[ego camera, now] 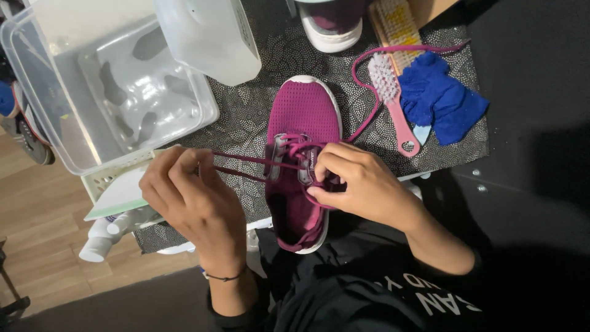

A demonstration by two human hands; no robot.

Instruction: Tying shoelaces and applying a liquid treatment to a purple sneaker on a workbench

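Observation:
A magenta mesh shoe (304, 117) with a white sole lies toe-away on a dark patterned mat (246, 117). My left hand (190, 197) pinches one end of the magenta lace (243, 161) and holds it taut to the left of the shoe. My right hand (356, 181) rests on the shoe's tongue and eyelets, its fingers closed on the lace there. The lace's other end (362, 67) loops away to the upper right across the mat.
A pink-handled brush (396, 104), a wooden scrub brush (396, 24) and a blue cloth (439, 98) lie at the right. A second shoe (329, 24) sits at the top. Clear plastic tubs (123, 86) stand at the left, white bottles (101, 237) below them.

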